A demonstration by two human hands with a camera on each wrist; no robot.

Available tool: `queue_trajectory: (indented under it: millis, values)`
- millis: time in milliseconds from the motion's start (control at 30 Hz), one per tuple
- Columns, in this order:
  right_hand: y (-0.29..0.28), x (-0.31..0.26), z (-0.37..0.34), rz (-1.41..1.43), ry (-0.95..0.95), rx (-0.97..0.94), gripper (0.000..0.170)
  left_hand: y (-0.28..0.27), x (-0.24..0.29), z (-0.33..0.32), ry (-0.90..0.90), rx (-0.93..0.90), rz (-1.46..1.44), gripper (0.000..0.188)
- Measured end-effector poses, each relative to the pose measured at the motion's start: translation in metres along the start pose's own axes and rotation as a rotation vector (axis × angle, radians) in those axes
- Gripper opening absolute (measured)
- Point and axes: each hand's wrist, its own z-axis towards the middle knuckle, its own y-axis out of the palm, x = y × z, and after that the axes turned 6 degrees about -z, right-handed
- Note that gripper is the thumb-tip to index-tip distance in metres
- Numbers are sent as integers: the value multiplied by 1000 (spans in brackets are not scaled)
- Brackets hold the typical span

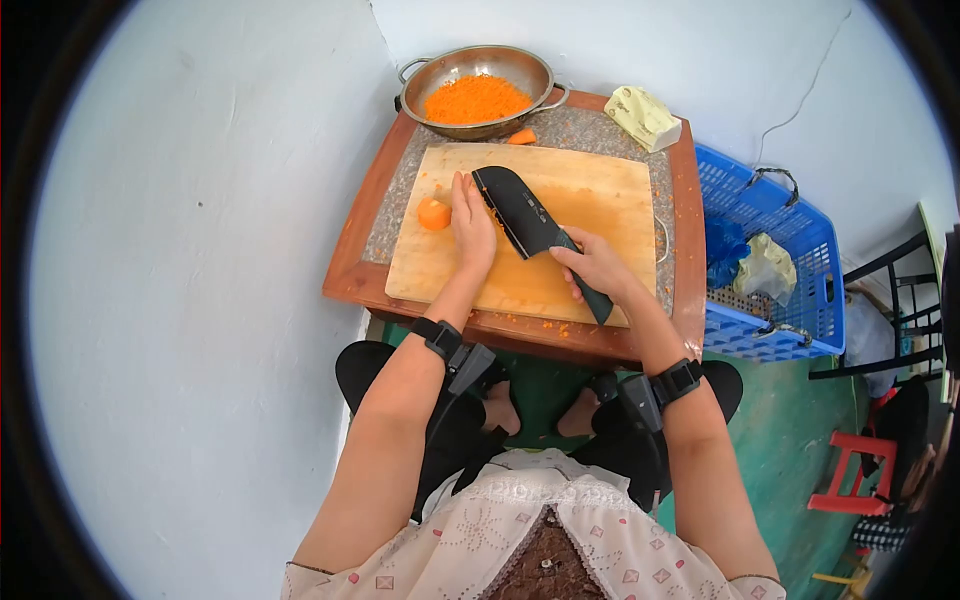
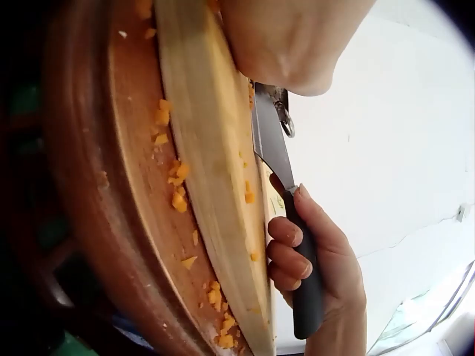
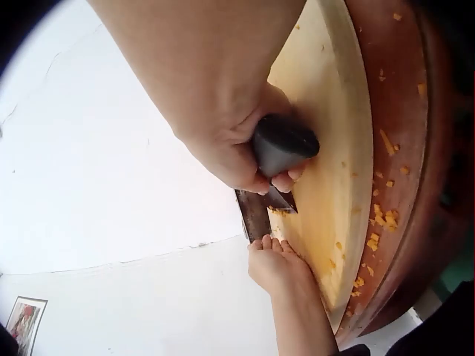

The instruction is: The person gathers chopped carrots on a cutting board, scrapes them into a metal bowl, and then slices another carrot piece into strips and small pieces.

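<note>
My right hand grips the dark handle of a black cleaver, fingers wrapped round it in the left wrist view. The blade lies slanted low over the wooden cutting board, bits of orange carrot along its edge. My left hand stands on its side on the board, fingers straight and together, fingertips right by the blade's front end. Left of that hand sits a thick carrot chunk. Small carrot bits are scattered along the board's near edge and on the wooden table rim.
A two-handled metal pan with chopped carrot stands behind the board, a carrot piece beside it. A pale yellow packet lies at the back right corner. Right of the table are a blue basket and a red stool.
</note>
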Motion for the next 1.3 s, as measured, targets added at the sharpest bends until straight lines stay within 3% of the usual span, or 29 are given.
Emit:
queue_trajectory:
  millis: [267, 400, 500, 633, 667, 767, 867, 967, 1067, 1167, 1200, 1233, 1267, 1300]
  values:
    - [9, -7, -11, 192, 57, -96, 32, 6, 2, 5, 54, -122, -391, 50]
    - [-4, -28, -8, 273, 53, -92, 32, -1, 42, 54, 150, -147, -551, 47]
    - [-19, -60, 8, 259, 3, -49, 31, -14, 78, 108, 200, -236, -452, 45]
    - [-32, -115, 44, 190, -133, 76, 28, -8, 108, 134, 387, -670, -79, 53]
    - [-33, -125, 57, 179, -160, 101, 25, -1, 79, 156, 596, -772, 286, 60]
    - [-40, -137, 91, 157, -185, 129, 22, 9, 89, 157, 663, -847, 784, 64]
    - [-47, -134, 105, 135, -169, 138, 25, 5, 24, 209, 249, -686, 611, 68]
    - [-48, -128, 96, 52, -180, 168, 29, 1, 33, 215, 134, -659, 741, 73]
    - [-45, -121, 97, 18, -166, 147, 26, 29, 57, 199, 441, -767, 519, 77]
    - [-47, -113, 94, 129, -196, 137, 22, 32, -8, 235, 194, -721, 647, 79]
    - [-50, -107, 91, 190, -219, 154, 21, 25, -16, 228, -13, -512, 799, 79]
    - [-52, -99, 84, 250, -232, 166, 20, 15, -32, 240, -35, -412, 712, 74]
    - [-55, -88, 72, 212, -224, 214, 19, 7, -11, 224, 145, -300, 893, 63]
    - [-58, -80, 61, 174, -221, 252, 18, -2, 21, 221, 187, -423, 860, 52]
